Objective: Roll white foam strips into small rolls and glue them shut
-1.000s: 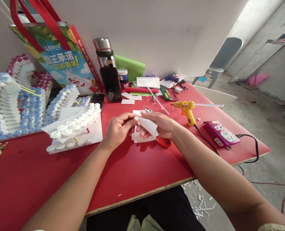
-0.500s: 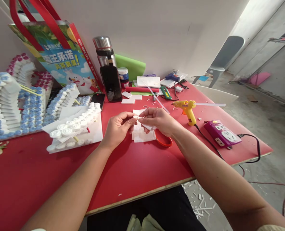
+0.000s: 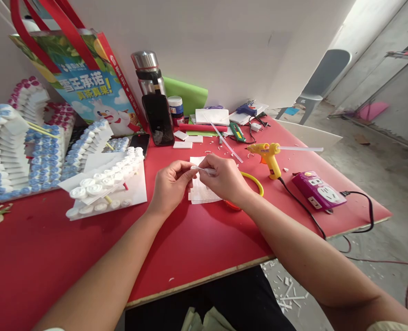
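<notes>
Left hand point(image 3: 171, 185) pinches white roll point(image 3: 194, 168) over paper stack point(image 3: 203, 192), right hand point(image 3: 223, 178) pinches its loose end point(image 3: 209, 171), prolly for tension. Glue gun point(image 3: 272, 164) right of stack, handy reach imo.

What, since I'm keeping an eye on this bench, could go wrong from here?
The small white roll pinched in the left hand might loosen if the white paper in the right hand slips. The black cord of the yellow glue gun runs beside the right forearm, so an outward swing could snag it and drag the gun.
</notes>
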A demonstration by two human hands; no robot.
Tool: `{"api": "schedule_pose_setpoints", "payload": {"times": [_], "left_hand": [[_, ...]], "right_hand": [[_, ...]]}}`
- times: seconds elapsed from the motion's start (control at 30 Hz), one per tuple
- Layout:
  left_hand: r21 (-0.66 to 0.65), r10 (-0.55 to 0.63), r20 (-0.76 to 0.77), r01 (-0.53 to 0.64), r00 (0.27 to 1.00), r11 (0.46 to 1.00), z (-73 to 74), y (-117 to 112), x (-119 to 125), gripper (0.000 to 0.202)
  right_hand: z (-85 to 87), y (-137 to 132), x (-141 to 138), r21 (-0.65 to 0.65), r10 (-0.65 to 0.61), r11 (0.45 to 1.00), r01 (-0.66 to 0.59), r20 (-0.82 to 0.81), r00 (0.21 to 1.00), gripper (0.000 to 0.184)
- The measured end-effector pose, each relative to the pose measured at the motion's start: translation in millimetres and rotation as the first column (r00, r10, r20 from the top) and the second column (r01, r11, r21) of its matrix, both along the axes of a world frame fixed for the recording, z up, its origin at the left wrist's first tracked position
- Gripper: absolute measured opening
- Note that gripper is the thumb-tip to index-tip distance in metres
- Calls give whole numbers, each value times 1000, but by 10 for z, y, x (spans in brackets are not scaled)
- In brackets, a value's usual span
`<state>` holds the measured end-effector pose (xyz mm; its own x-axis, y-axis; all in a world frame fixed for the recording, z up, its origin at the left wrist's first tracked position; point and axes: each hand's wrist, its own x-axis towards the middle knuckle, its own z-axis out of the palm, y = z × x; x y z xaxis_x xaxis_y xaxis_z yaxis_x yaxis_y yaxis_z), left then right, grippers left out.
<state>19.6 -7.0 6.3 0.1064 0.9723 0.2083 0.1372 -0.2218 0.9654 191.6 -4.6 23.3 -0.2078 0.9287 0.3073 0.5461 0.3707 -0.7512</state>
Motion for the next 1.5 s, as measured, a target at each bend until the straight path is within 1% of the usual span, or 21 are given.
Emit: {"api": "schedule_pose_setpoints", "payload": {"times": [0.07, 0.17, 0.3, 0.53, 0.67, 0.77, 0.87, 0.93, 1.07, 1.17, 1.27, 1.33, 1.4, 1.5], "left_hand": [[-5, -3, -9, 3, 1000, 1000, 16, -5, -15, 22], [-48, -44, 25, 45, 999, 998, 54, -3, -43, 23], [-99, -74, 72, 81, 995, 992, 83, 7, -57, 26], [-130, -108, 129, 125, 986, 984, 68, 15, -57, 34], [-133, -93, 110, 108, 990, 985, 53, 25, -83, 32], [-128, -83, 72, 92, 994, 987, 73, 21, -91, 30], [-136, -109, 50, 115, 993, 984, 107, 3, -81, 29], [-145, -130, 65, 138, 989, 980, 118, -8, -71, 30], [-162, -153, 105, 169, 983, 972, 85, -5, -61, 35], [-151, -118, 93, 131, 989, 980, 44, 3, -52, 33], [-132, -115, 82, 125, 990, 983, 24, -4, -23, 38], [-118, -142, 85, 152, 986, 981, 19, -11, -1, 42], [-105, -147, 82, 155, 986, 982, 8, -11, 10, 44], [-89, -103, 51, 107, 993, 990, -22, 4, 1, 43]], "right_hand": [[10, -20, 0, 48, 21, 999, -23, 38, 999, 6], [20, -29, 22, 75, 89, 993, -92, 42, 995, 7], [50, -22, 73, 36, 175, 984, -176, 32, 984, 6], [73, 1, 134, -36, 250, 967, -251, -16, 968, 9], [59, 12, 134, -60, 268, 961, -270, -36, 963, 11], [70, 12, 139, -90, 287, 953, -291, -55, 956, 15], [91, 13, 155, -97, 303, 947, -307, -51, 952, 18], [95, 17, 162, -84, 311, 946, -314, -40, 949, 17], [60, 27, 135, -50, 270, 962, -270, -11, 963, 11], [16, 29, 88, -36, 193, 981, -193, -16, 981, 10], [-18, 29, 45, -43, 113, 992, -116, -59, 992, 10], [-39, 35, 27, -67, 70, 995, -77, -98, 993, 11], [-67, 53, 18, -109, 55, 991, -72, -148, 987, 12], [-115, 99, 21, -202, 40, 976, -85, -218, 975, 15]]}}
